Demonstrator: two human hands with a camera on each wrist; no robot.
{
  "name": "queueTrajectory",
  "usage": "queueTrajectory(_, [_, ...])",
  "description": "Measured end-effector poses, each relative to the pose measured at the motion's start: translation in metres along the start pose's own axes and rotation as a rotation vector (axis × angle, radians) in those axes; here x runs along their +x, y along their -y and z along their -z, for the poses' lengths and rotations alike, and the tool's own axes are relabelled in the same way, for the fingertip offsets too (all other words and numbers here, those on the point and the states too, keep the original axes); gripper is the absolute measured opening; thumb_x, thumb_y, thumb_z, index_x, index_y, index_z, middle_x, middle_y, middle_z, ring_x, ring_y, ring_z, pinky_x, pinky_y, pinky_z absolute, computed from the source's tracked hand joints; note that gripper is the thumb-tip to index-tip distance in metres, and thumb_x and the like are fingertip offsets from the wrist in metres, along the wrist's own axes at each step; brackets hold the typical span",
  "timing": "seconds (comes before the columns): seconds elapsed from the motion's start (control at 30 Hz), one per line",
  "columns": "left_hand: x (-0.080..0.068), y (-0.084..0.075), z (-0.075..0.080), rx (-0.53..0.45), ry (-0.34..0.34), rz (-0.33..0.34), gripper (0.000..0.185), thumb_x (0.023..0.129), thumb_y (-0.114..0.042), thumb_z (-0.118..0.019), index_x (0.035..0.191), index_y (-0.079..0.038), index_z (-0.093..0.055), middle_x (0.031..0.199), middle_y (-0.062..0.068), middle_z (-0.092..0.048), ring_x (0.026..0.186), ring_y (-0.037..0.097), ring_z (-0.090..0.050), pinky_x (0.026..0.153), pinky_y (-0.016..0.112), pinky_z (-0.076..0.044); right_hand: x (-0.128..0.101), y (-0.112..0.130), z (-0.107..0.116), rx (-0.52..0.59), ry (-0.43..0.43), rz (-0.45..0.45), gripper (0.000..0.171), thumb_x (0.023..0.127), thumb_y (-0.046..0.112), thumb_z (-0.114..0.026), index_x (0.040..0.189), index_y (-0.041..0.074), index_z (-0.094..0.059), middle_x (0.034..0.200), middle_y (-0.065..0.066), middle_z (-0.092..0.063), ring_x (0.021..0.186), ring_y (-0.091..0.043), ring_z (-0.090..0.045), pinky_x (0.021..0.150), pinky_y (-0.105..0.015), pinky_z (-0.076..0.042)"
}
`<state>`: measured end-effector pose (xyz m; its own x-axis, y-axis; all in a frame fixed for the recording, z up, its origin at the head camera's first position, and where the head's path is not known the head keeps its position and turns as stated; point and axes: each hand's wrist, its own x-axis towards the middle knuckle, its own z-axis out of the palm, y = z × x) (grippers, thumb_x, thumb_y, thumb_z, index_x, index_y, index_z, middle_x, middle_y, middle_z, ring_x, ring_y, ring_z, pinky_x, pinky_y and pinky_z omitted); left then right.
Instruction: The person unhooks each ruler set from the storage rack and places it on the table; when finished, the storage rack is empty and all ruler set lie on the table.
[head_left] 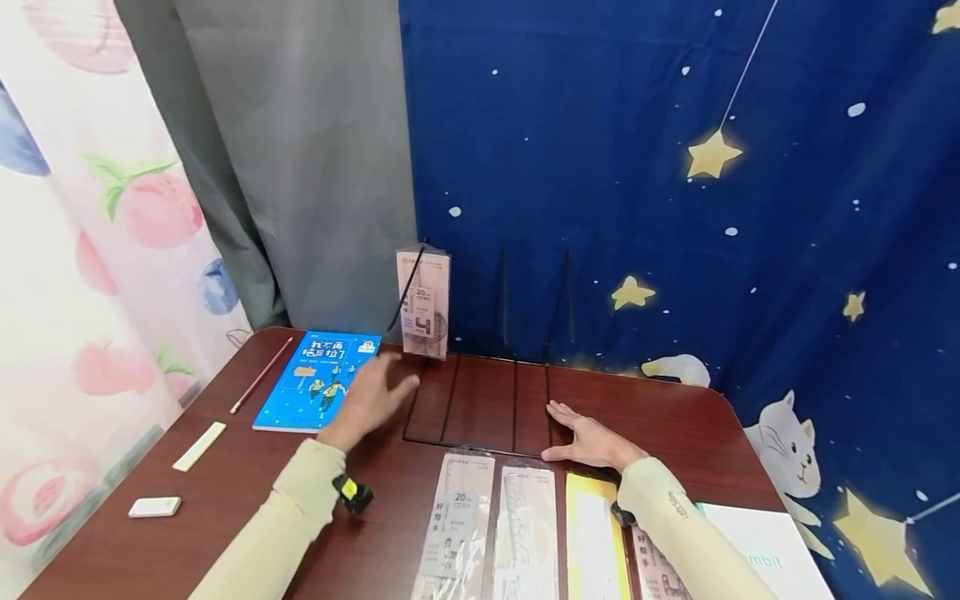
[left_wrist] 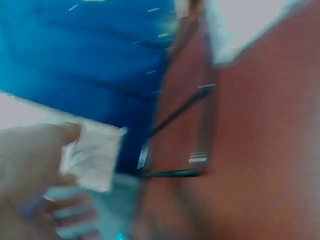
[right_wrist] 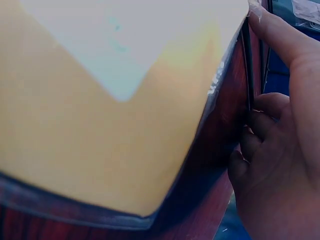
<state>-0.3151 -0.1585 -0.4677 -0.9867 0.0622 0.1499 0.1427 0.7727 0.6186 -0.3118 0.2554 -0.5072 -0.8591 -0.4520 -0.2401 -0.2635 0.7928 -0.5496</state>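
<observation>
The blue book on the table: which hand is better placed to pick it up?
The left hand, probably. It hovers with relaxed fingers right at the blue book, near its right edge. The right hand lies flat on the wire rack, on the far side from the book.

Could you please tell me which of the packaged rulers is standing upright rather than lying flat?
The ruler pack at the back of the wire rack, beside the blue book; the other packs lie flat along the near table edge.
</observation>
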Motion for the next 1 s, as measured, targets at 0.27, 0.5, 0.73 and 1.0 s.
queueTrajectory(0.27, [0.059,0.018,0.059,-0.467,-0.198,0.012,0.067,0.096,-0.056,-0.067,0.144,-0.011,-0.055,0.143,0.016,-0.06,0.132,0.032,-0.056,0.111,0.053,-0.046,0.004,0.006,-0.003,-0.001,0.003,0.016,0.1,0.09,0.053,-0.076,0.165,0.01,-0.025,0.174,-0.013,-0.017,0.161,-0.038,-0.015,0.125,-0.063,-0.023])
queueTrajectory(0.5, [0.082,0.014,0.071,-0.456,-0.194,-0.032,0.068,0.093,-0.06,-0.068,0.142,-0.012,-0.059,0.14,0.014,-0.063,0.131,0.03,-0.058,0.114,0.052,-0.045,0.005,0.007,-0.004,-0.003,0.0,0.015,0.1,0.09,0.051,-0.077,0.165,0.01,-0.026,0.174,-0.012,-0.018,0.162,-0.037,-0.015,0.125,-0.061,-0.022])
queueTrajectory(0.73, [0.097,0.003,0.065,-0.438,-0.181,-0.06,0.051,0.099,-0.047,-0.067,0.132,-0.009,-0.063,0.129,0.015,-0.066,0.116,0.024,-0.062,0.1,0.037,-0.05,0.002,0.007,-0.004,-0.006,-0.004,0.002,0.1,0.09,0.053,-0.077,0.165,0.012,-0.026,0.174,-0.011,-0.017,0.162,-0.035,-0.016,0.125,-0.061,-0.024])
queueTrajectory(1.0, [0.105,-0.001,0.058,-0.471,-0.184,-0.044,0.041,0.1,-0.045,-0.067,0.12,-0.009,-0.067,0.11,0.004,-0.067,0.103,0.012,-0.062,0.1,0.036,-0.049,-0.001,0.002,-0.001,-0.016,-0.014,-0.012,0.1,0.09,0.054,-0.076,0.165,0.012,-0.027,0.174,-0.01,-0.018,0.162,-0.034,-0.016,0.126,-0.06,-0.024])
